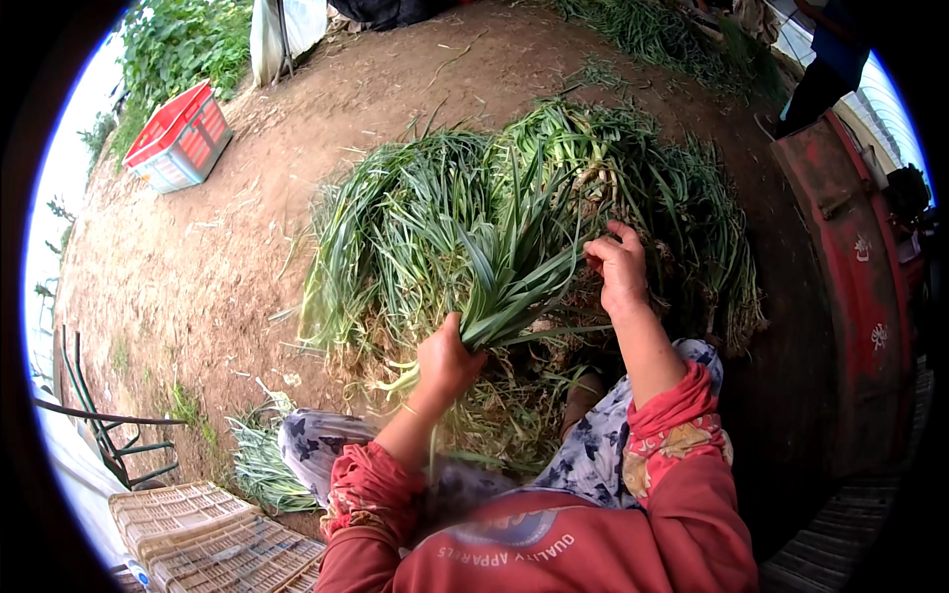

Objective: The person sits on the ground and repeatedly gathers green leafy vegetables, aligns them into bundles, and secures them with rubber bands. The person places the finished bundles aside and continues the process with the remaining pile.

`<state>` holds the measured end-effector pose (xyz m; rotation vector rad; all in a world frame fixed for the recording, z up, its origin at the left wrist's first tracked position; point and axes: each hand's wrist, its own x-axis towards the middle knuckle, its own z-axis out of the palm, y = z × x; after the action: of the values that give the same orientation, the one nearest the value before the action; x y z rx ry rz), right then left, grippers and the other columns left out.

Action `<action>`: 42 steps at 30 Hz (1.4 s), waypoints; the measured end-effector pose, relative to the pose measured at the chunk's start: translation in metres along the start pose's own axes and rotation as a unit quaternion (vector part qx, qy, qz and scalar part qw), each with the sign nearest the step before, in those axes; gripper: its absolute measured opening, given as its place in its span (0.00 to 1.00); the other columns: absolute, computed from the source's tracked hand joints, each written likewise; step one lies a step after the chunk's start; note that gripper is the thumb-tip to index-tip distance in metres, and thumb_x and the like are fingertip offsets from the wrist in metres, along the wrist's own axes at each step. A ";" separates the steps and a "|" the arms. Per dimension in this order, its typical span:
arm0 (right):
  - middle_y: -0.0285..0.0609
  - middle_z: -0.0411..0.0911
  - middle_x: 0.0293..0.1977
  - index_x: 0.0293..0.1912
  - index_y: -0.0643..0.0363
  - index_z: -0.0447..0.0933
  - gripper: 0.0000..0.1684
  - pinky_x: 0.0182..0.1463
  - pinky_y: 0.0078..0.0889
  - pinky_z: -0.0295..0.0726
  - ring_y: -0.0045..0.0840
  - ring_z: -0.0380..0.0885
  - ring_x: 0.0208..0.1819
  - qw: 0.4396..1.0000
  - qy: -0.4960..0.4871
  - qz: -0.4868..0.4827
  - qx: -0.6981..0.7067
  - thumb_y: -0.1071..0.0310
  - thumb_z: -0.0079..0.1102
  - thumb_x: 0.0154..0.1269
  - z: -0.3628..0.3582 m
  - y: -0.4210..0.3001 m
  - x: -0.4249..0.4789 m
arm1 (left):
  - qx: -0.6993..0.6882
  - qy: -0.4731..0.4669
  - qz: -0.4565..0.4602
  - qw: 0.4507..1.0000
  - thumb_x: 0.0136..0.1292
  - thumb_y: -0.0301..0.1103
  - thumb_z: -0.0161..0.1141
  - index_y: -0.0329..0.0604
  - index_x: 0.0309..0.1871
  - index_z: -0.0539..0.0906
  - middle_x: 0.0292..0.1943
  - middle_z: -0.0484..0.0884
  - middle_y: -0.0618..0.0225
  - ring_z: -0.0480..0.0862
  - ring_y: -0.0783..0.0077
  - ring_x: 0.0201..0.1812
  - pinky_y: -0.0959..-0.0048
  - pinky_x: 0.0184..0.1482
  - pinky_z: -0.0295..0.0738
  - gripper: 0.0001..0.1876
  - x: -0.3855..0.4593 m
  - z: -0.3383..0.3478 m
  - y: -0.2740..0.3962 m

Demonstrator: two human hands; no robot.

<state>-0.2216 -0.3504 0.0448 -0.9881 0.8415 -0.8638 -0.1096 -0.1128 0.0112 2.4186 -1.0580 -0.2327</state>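
My left hand (447, 361) is closed around the lower end of a bunch of leek-like greens (511, 296), whose broad leaves fan up and to the right. My right hand (621, 268) is raised by the leaf tips on the right, thumb and fingers curled close together. Whether a leaf is pinched between them cannot be made out. Behind both hands lies a large heap of the same long-leaved greens (422, 200), with pale stems and brown roots showing in places. Loose leaves and trimmings (511, 426) cover the ground between my knees.
A red and grey plastic crate (182, 139) stands on the bare soil at upper left. Tan woven-pattern crates (215, 530) sit at lower left, near a smaller pile of greens (268, 459). Along the right runs a red metal machine or cart side (864, 296). Another person (827, 63) stands at upper right.
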 end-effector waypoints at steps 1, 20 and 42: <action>0.46 0.71 0.44 0.56 0.67 0.57 0.35 0.47 0.29 0.72 0.26 0.73 0.40 0.998 0.026 -0.037 -0.039 0.80 0.59 0.47 -0.007 -0.008 0.008 | 0.003 0.002 0.007 1.000 0.39 0.36 0.70 0.41 0.42 0.70 0.27 0.81 0.55 0.81 0.49 0.29 0.59 0.32 0.75 0.26 0.000 0.000 0.000; 0.36 0.79 0.39 0.26 0.53 0.81 0.05 0.68 0.51 0.46 0.28 0.72 0.51 0.656 -0.205 -0.510 -0.517 0.64 0.63 0.50 0.028 -0.007 -0.014 | 0.037 0.026 0.070 0.997 0.39 0.35 0.69 0.43 0.34 0.68 0.21 0.78 0.58 0.79 0.54 0.23 0.61 0.26 0.74 0.22 -0.002 0.007 0.000; 0.37 0.78 0.33 0.26 0.58 0.77 0.06 0.50 0.35 0.68 0.32 0.72 0.40 0.707 -0.142 -0.495 -0.485 0.70 0.65 0.46 0.021 -0.001 -0.022 | 0.013 0.004 0.014 1.000 0.39 0.35 0.69 0.41 0.41 0.71 0.27 0.81 0.54 0.81 0.49 0.28 0.59 0.31 0.76 0.24 0.000 -0.003 0.002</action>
<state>-0.2120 -0.3244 0.0568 -2.5968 0.3908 -1.0925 -0.1096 -0.1123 0.0149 2.4250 -1.0972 -0.2013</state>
